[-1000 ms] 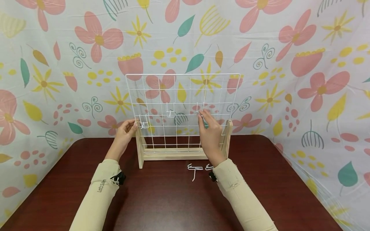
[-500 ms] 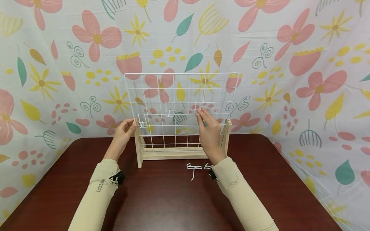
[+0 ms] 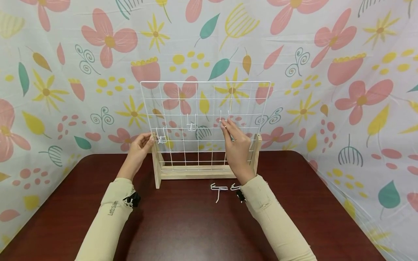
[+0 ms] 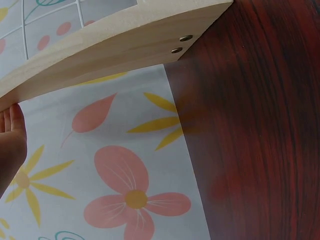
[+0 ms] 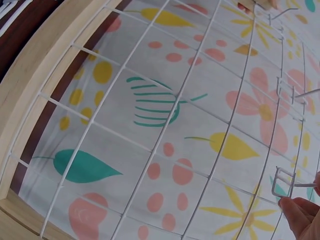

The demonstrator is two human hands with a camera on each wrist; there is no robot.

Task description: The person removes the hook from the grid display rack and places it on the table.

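Observation:
A white wire grid panel [image 3: 205,82] stands upright in a wooden stand [image 3: 196,175]. My left hand [image 3: 138,150] holds the top of the stand's left post [image 4: 115,55], thumb in front and fingers around the outer side. With thumb and fingertips, my right hand [image 3: 239,148] pinches a white wire display hook [image 5: 304,185] against the right half of the grid. That hook's two upper prongs rise just above a horizontal wire. Two similar hooks hang on the panel: one at the far left [image 3: 161,139], the other near the middle [image 3: 191,126].
Two more white hooks lie on the dark red wooden table in front of the stand: a left one [image 3: 218,188] and a right one [image 3: 234,187], partly hidden by my right sleeve [image 3: 261,197]. A flower-patterned cloth [image 3: 294,119] hangs behind.
My right hand has raised its hook slightly, so the prongs now stand higher above the horizontal wire. My left hand keeps its hold on the post.

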